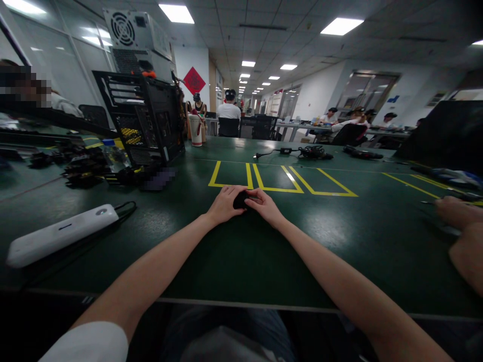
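In the head view, a small black rounded object [240, 200] sits between my two hands over the green table; its exact kind is hidden by the fingers. My left hand [225, 204] is closed around its left side, fingers over the top. From the right, my right hand [264, 205] grips its edge with thumb and fingers. Just beyond the hands, yellow tape outlines [277, 190] mark the table top.
A white power strip [64, 234] lies at left. Behind it stand an open black computer case [151, 115], a plastic bottle [115, 157] and a paper cup [195, 131]. Black cables [315, 152] lie at the back. Another person's hands [466, 221] work at the right edge.
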`<action>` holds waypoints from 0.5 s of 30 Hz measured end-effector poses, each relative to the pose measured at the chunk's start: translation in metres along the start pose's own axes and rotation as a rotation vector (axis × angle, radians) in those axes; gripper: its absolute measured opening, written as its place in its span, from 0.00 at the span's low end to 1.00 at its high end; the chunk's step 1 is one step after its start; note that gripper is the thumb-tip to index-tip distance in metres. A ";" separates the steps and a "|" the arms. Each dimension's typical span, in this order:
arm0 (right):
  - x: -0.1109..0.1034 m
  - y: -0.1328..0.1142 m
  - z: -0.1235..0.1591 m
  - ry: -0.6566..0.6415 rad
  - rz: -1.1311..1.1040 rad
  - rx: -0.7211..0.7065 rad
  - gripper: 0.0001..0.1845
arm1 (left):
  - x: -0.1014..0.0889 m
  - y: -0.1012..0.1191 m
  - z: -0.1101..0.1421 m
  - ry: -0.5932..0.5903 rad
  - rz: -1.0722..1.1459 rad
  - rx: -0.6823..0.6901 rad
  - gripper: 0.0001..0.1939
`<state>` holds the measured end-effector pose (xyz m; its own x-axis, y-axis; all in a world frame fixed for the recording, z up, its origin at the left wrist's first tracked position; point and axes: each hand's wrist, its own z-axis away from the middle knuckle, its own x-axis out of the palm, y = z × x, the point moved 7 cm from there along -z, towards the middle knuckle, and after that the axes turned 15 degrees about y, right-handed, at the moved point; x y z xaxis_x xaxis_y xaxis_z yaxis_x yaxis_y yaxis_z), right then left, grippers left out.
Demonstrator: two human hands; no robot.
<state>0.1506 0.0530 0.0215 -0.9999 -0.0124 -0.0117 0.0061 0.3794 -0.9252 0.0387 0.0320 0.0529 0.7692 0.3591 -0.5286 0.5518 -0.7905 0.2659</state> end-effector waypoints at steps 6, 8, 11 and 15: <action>-0.002 0.003 -0.004 0.036 0.068 0.021 0.16 | 0.001 0.000 -0.001 0.004 0.007 0.012 0.29; -0.001 0.004 -0.003 0.006 0.063 0.043 0.17 | 0.001 0.001 -0.001 0.003 0.008 0.013 0.29; 0.001 0.004 0.000 -0.038 0.006 0.048 0.18 | 0.000 0.001 0.000 0.000 0.007 0.005 0.29; 0.000 0.002 0.000 -0.011 -0.020 0.026 0.14 | 0.000 0.000 0.000 0.005 0.014 -0.007 0.29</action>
<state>0.1509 0.0535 0.0194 -0.9996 -0.0296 0.0028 -0.0131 0.3544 -0.9350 0.0389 0.0321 0.0530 0.7784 0.3510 -0.5205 0.5433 -0.7920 0.2785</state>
